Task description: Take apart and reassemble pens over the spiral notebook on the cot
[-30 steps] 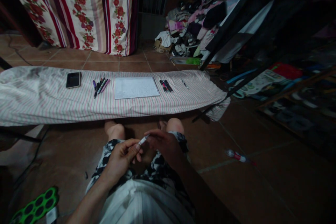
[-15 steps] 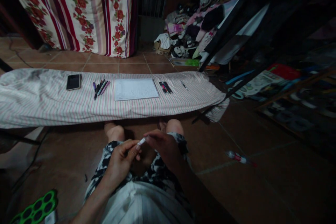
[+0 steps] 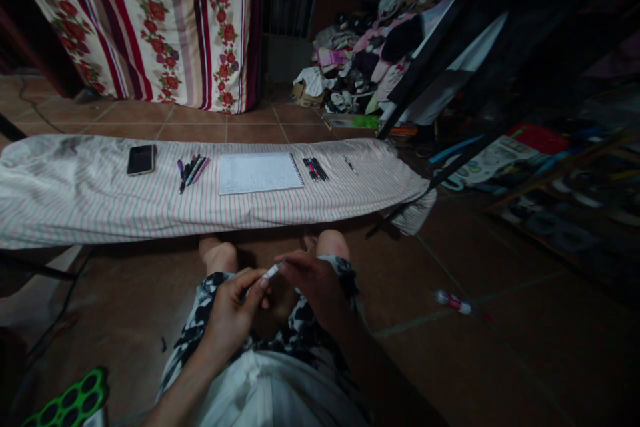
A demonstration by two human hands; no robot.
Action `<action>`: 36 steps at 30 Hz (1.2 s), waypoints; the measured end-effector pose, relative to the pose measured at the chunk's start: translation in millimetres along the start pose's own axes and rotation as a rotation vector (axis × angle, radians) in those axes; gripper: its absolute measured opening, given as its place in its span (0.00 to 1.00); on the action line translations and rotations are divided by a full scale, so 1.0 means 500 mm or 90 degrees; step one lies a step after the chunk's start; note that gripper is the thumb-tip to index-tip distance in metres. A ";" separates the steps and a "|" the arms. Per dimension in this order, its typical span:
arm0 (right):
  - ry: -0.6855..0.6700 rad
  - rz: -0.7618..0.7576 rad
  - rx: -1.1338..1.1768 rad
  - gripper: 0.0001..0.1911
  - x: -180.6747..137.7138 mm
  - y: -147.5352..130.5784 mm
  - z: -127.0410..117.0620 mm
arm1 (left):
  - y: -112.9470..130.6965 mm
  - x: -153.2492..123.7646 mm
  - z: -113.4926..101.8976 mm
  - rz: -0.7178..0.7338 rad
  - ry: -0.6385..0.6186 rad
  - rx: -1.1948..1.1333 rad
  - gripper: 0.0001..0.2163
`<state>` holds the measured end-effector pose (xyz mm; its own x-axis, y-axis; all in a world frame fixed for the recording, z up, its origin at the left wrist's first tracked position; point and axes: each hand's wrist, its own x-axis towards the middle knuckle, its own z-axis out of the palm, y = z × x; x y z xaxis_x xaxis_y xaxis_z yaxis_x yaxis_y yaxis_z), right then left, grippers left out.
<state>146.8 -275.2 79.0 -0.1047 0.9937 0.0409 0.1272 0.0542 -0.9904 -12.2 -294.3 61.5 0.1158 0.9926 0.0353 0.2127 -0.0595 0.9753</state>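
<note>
Above my lap, my left hand (image 3: 234, 303) pinches a short white pen-like stick (image 3: 271, 271) between thumb and fingers. My right hand (image 3: 316, 283) has its fingertips closed at the stick's upper end; shadow hides part of that grip. The stick slants up to the right, and its exact kind is too small to make out. Beyond my knees, a spiral notebook (image 3: 260, 172) lies open on a striped cloth (image 3: 125, 210). Several pens and markers (image 3: 193, 171) lie left of it, and several dark pens (image 3: 315, 170) lie to its right.
A phone or tablet (image 3: 141, 159) lies on the cloth's left part, a single pen (image 3: 349, 163) on its right. On the tiled floor are a plastic bottle (image 3: 453, 301) and a green holder with round holes (image 3: 70, 400). Piled clothes (image 3: 370, 57) stand behind, near a flowered curtain (image 3: 150, 27).
Both hands stay almost in place on the white stick. The whole view has shifted very slightly.
</note>
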 end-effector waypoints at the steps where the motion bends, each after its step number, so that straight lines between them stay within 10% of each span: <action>1: -0.016 0.006 -0.005 0.09 0.001 0.000 -0.002 | 0.000 0.001 0.000 -0.021 -0.016 -0.027 0.13; 12: 0.080 -0.033 -0.045 0.08 0.002 0.006 0.014 | 0.005 0.001 0.003 0.009 0.015 0.016 0.12; 31: -0.032 0.078 0.114 0.13 0.009 -0.015 0.012 | 0.030 0.013 0.002 -0.115 -0.055 -0.094 0.19; 36: 0.017 0.103 0.192 0.12 0.026 -0.012 0.020 | 0.025 0.022 0.001 0.058 0.059 0.088 0.15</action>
<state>134.9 -263.6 83.9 -0.0810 0.9893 -0.1211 -0.1571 -0.1327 -0.9786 -7.9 -284.3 73.8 0.0517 0.9876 0.1483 0.3380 -0.1571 0.9279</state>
